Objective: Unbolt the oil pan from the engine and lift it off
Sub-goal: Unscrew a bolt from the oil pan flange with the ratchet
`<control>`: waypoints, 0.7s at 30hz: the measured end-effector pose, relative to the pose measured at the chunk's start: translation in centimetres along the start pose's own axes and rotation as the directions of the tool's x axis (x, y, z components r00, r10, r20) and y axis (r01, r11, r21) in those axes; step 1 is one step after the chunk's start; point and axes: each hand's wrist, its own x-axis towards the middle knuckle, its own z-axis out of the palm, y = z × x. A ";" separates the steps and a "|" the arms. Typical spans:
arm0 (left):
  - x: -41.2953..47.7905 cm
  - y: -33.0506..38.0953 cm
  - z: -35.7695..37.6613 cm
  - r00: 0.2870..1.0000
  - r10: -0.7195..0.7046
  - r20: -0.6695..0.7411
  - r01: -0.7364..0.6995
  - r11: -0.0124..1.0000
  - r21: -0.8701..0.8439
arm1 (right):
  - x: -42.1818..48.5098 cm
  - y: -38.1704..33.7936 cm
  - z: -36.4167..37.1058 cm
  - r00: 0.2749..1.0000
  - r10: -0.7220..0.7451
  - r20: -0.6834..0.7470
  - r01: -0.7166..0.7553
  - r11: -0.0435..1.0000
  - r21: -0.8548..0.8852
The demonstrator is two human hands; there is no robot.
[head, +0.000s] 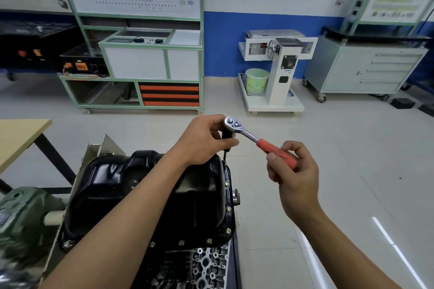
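Note:
A glossy black oil pan (112,185) sits upside-up on the engine (202,263), ringed by several bolts along its flange (227,208). A ratchet wrench (244,133) with a red handle stands over the pan's far right corner, its socket extension (225,156) pointing down at a bolt there. My left hand (204,138) grips the extension just under the ratchet head. My right hand (291,171) holds the red handle (277,152) out to the right.
A wooden table (21,138) stands at the left, and a green machine part (21,216) lies beside the engine. Across the tiled floor are a green-framed training bench (141,63), a white stand with a bucket (272,77) and a grey drawer cabinet (366,70).

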 end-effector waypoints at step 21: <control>0.0 0.1 0.3 0.999 -0.045 0.000 0.044 0.995 0.094 | 10.8 -1.1 4.4 0.872 0.396 0.288 -0.483 0.793 0.372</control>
